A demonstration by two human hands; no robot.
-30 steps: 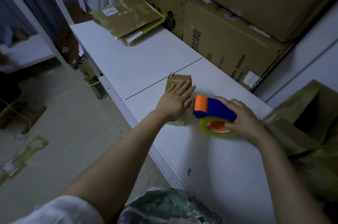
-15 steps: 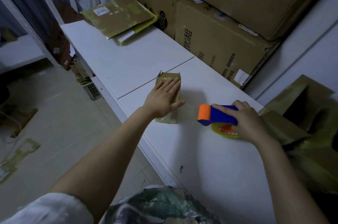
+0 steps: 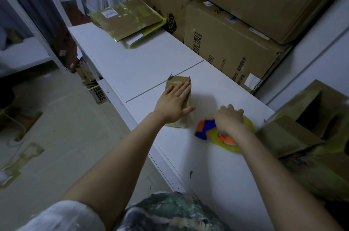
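Brown cardboard, glossy with tape, made up the small parcel (image 3: 178, 82) on the white table (image 3: 132, 64). Its far end reached the seam between the two boards and its near end lay close to the front edge. The person's left hand (image 3: 174, 105) lay flat on top, fingers straight and side by side, thumb spread off to the right, pressing the parcel down. Just to the right, and apart from the parcel, the right hand (image 3: 229, 119) was wrapped round the blue-and-orange tape dispenser (image 3: 204, 129), its yellowish roll low against the table. The dispenser was blurred, and I could not make out the cutting edge.

From where I stood, this looked like the taping of that one parcel. To do it well, I thought, the flat hand should keep its weight even so the parcel could not skate on the smooth top. It should also rub the tape down along the edges. The dispenser should come in low and square, with its teeth kept clear of that outstretched thumb. A stack of finished parcels (image 3: 128, 21) waited at the table's far end.
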